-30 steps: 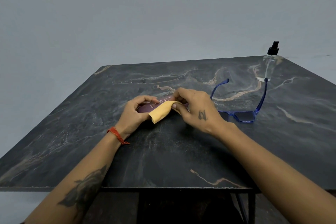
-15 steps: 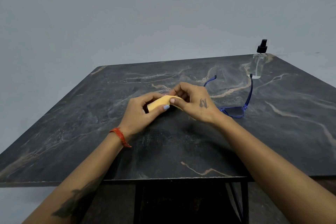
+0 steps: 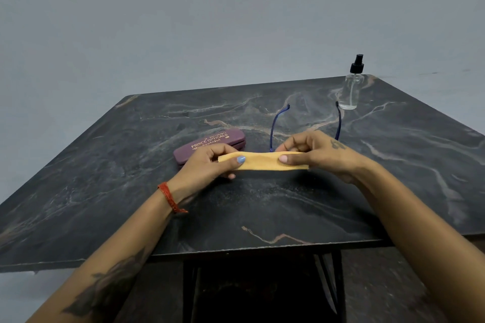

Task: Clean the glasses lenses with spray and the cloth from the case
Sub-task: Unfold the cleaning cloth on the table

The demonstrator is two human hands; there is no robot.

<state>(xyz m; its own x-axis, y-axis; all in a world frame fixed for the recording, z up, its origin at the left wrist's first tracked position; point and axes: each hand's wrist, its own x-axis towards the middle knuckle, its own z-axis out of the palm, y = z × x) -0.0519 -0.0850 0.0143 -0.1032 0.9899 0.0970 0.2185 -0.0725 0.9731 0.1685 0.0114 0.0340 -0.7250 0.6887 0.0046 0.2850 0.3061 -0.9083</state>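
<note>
The glasses [image 3: 305, 126], a blue translucent plastic frame with both temples unfolded and pointing to the far side, lie on the dark marbled worktop [image 3: 262, 204] just behind the hands, so the lenses themselves are hidden and only the two thin arms show. They will likely handle light and fairly rigid, yet the temples can flex and the lenses smear or scratch easily, so the safest hold looks to be the rim or bridge, fingers off the glass. The soft yellow microfibre cloth [image 3: 262, 161] is stretched into a flat band above the worktop: the left hand [image 3: 207, 162] pinches its left end between thumb and curled fingers, and the right hand [image 3: 315, 152] pinches the right end the same way, each grip closed narrowly on the fabric. It is limp and nearly weightless, and would bunch unless kept taut. The maroon hard case [image 3: 210, 145], lettered in gold, lies shut to the left, partly behind the left hand. The clear spray bottle with a black pump top [image 3: 350, 86] stands upright at the far right, near the right temple tip, and looks light and easy to tip.
</note>
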